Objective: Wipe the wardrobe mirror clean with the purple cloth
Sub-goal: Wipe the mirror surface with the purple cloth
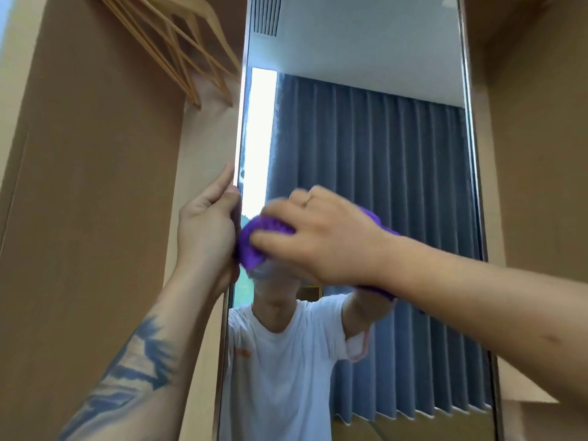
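The right hand [321, 237], fingers closed around the purple cloth [254, 240], presses it on the mirror [366, 154], while the left hand [206, 230] grips the mirror's left edge.

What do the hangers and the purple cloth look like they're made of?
The hangers look like pale, smooth-finished wood, going by their tan colour and flat bars. The purple cloth under the right hand looks like fuzzy microfibre or terry; motion blur leaves that open.
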A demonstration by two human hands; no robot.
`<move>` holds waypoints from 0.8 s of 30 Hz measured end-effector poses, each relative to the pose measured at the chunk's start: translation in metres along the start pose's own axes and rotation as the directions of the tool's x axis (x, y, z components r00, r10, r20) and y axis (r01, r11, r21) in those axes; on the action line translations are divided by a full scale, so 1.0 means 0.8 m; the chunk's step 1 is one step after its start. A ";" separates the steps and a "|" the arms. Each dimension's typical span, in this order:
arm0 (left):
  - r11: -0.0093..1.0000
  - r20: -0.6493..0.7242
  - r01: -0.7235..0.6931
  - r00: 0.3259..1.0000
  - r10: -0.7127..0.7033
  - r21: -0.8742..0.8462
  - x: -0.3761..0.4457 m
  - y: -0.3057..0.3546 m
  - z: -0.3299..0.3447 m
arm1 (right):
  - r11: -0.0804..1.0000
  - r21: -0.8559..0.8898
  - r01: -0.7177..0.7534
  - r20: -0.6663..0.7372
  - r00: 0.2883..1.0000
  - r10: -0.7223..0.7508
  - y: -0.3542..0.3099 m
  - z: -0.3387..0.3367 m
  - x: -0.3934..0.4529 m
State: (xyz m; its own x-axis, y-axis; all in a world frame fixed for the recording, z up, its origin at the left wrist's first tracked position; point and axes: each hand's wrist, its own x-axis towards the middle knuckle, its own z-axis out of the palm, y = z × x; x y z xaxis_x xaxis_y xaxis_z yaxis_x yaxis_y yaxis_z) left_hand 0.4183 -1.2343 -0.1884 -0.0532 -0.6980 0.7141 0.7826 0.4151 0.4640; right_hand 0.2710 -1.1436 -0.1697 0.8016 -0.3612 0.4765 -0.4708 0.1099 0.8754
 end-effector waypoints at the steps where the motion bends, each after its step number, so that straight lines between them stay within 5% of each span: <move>1: 1.000 0.007 0.004 1.000 -0.004 0.002 -0.002 0.001 -0.001 | 0.991 0.026 -0.128 -0.033 0.991 0.129 0.003 0.000 0.004; 4: 1.000 -0.004 0.006 1.000 -0.005 0.005 -0.005 0.002 -0.001 | 0.889 0.157 -0.430 -0.100 0.889 0.447 -0.030 0.006 0.005; 10: 0.999 0.017 0.047 0.999 -0.047 0.014 -0.004 0.000 -0.008 | 0.998 0.057 -0.004 -0.038 0.999 0.006 -0.004 0.009 0.015; 12: 0.998 0.019 0.052 0.998 -0.052 -0.027 -0.008 0.000 -0.007 | 0.991 0.029 -0.130 -0.092 0.987 0.132 0.020 0.010 0.027; 14: 0.998 0.020 0.041 0.999 -0.041 -0.044 -0.011 0.002 -0.005 | 0.917 0.115 -0.382 -0.174 0.901 0.397 0.015 0.012 0.032; 16: 0.998 0.018 0.042 0.999 -0.042 -0.049 -0.013 0.002 -0.006 | 0.858 0.177 -0.482 -0.196 0.838 0.510 -0.015 0.016 0.024; 21: 0.997 0.042 0.067 0.997 -0.066 -0.030 -0.014 -0.006 -0.013 | 0.996 0.073 -0.046 -0.046 0.998 0.049 -0.030 0.014 -0.001; 24: 0.997 0.011 0.062 0.998 -0.062 -0.036 -0.014 -0.008 -0.014 | 0.988 -0.034 -0.150 -0.107 0.984 0.146 0.025 0.008 0.014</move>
State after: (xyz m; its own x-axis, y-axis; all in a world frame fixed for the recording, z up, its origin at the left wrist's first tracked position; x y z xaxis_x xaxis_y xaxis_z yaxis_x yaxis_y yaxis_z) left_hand 0.4208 -1.2361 -0.2054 -0.1083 -0.7155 0.6902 0.7998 0.3496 0.4879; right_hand 0.2681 -1.1510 -0.1472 0.7592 -0.2403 0.6049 -0.5730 0.1940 0.7963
